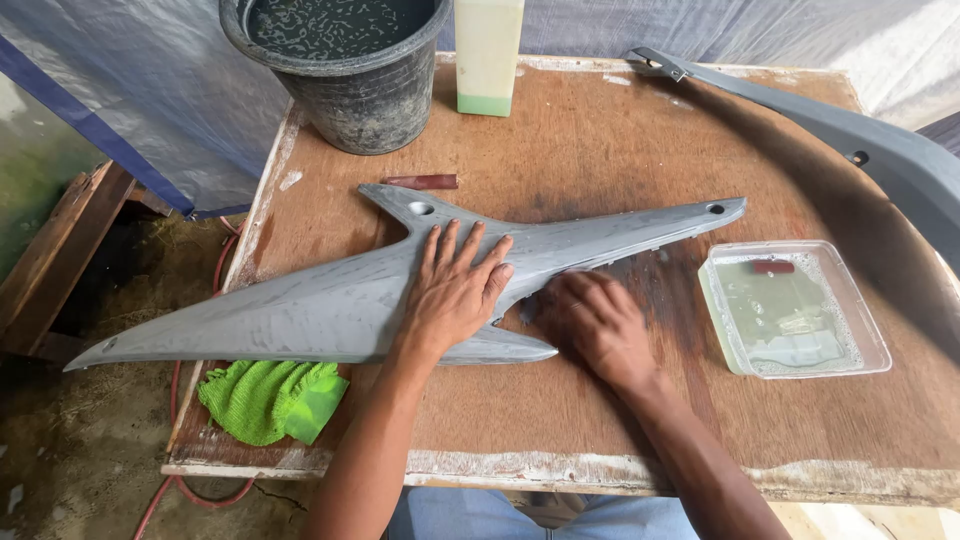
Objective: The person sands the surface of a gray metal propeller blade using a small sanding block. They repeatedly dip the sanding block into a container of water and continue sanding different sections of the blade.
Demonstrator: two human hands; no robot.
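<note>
A long grey pointed plastic body panel lies across the wet wooden table, its left tip overhanging the table's edge. My left hand presses flat on the panel's middle with fingers spread. My right hand is curled against the panel's lower edge just right of the left hand; whatever lies under its fingers is hidden. A small reddish-brown strip lies on the table above the panel.
A black bucket of soapy water and a pale plastic bottle stand at the back. A clear tray of water sits at right, a second grey panel curves along the far right, and a green cloth lies front left.
</note>
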